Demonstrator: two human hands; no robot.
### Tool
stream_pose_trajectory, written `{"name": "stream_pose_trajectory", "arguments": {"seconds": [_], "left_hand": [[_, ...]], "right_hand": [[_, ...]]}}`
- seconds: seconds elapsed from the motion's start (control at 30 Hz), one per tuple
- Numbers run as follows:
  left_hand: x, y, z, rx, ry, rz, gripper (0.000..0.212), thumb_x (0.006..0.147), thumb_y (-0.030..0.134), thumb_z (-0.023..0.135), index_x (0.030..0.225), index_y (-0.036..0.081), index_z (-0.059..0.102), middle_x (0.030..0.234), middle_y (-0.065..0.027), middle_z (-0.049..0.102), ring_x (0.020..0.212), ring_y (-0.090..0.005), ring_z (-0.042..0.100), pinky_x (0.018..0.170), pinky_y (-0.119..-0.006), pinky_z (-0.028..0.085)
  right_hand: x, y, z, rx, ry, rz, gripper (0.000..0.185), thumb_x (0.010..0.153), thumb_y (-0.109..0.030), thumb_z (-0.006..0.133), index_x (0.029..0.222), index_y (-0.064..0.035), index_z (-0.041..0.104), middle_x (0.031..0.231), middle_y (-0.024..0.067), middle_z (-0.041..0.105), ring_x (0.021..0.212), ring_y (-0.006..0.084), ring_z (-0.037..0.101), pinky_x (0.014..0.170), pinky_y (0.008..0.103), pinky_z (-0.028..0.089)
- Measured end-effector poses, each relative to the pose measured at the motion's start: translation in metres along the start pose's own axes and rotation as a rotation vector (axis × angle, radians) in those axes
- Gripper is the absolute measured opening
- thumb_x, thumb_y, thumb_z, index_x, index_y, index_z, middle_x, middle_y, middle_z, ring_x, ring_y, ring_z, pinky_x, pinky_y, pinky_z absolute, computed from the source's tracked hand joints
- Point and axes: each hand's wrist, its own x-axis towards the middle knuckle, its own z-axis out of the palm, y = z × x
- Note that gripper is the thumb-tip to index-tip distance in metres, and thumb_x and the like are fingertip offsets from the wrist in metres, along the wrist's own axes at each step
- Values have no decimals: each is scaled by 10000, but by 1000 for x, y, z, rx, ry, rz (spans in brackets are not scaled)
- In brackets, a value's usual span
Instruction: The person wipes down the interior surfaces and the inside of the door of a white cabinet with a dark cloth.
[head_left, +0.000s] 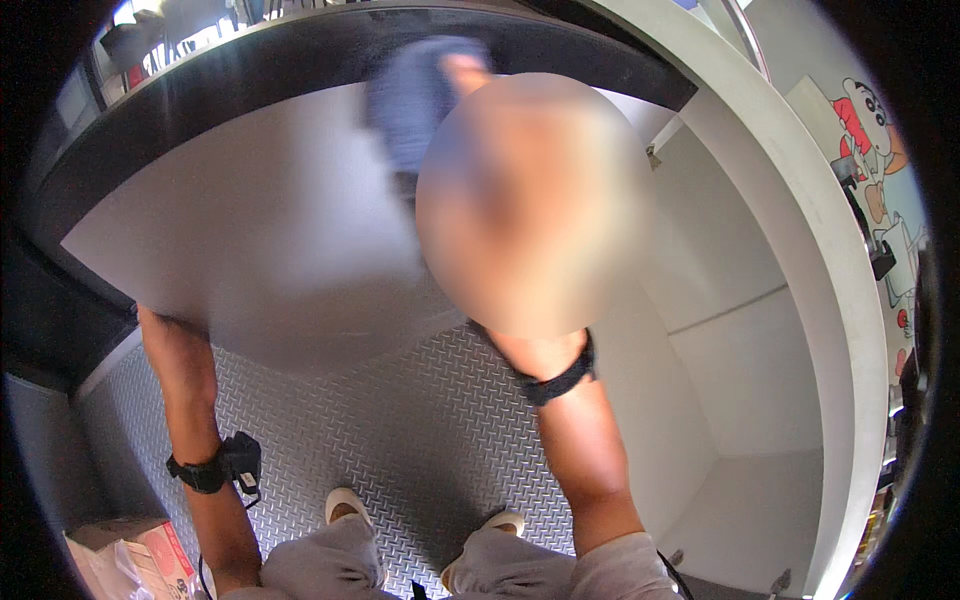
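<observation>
A dark blue-grey cloth (409, 105) lies against the far part of a smooth grey panel (247, 217), near its black border. My right hand (517, 232) reaches forward over the panel and holds the cloth. One fingertip shows on top of the cloth; a round blur covers most of this hand. A black strap (562, 379) circles my right wrist. On the left, my forearm (191, 375) runs up to the panel's near left corner, where the hand itself is out of sight. Its wrist carries a black strap with a small black device (241, 459).
A metal tread-plate floor (360, 435) lies below, with my light shoes (349, 502) on it. A cardboard box (154, 559) holding clear plastic stands at lower left. White cabinet walls (739, 300) curve along the right, beside a wall with a cartoon picture (862, 124).
</observation>
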Motion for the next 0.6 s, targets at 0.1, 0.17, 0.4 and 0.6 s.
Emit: {"name": "stream_pose_trajectory", "arguments": {"seconds": [0.1, 0.17, 0.4, 0.6], "left_hand": [[-12, 0, 12, -49, 33, -41, 775, 1124, 583, 436, 1694, 88, 263, 1741, -193, 278, 1606, -382, 265, 1300, -557, 243], [-18, 3, 17, -41, 57, -50, 774, 1125, 580, 437, 1693, 84, 265, 1741, -194, 279, 1609, -382, 261, 1301, -556, 241], [-8, 5, 4, -11, 116, -64, 779, 1129, 569, 432, 1702, 83, 228, 1754, -202, 245, 1622, -396, 230, 1308, -551, 227], [-13, -12, 18, 12, 45, -51, 865, 1112, 626, 406, 1710, 45, 176, 1768, -237, 181, 1641, -406, 166, 1316, -558, 190]], "right_hand": [[-4, 40, -27, -144, 64, 301, 505, 673, -26, 807, 1176, 5, 779, 841, 108, 541, 718, 255, 591, 624, 396, 512], [-1, 44, -30, -194, 88, 294, 421, 680, -25, 793, 1099, 15, 787, 826, 108, 544, 709, 252, 589, 606, 387, 505], [15, -42, 22, 231, 39, -26, 284, 647, -31, 772, 926, 19, 748, 861, 87, 583, 751, 256, 618, 629, 382, 536], [18, 1, -19, -114, 137, 284, 263, 679, -53, 860, 921, -13, 766, 817, 65, 647, 750, 202, 641, 710, 343, 535]]}}
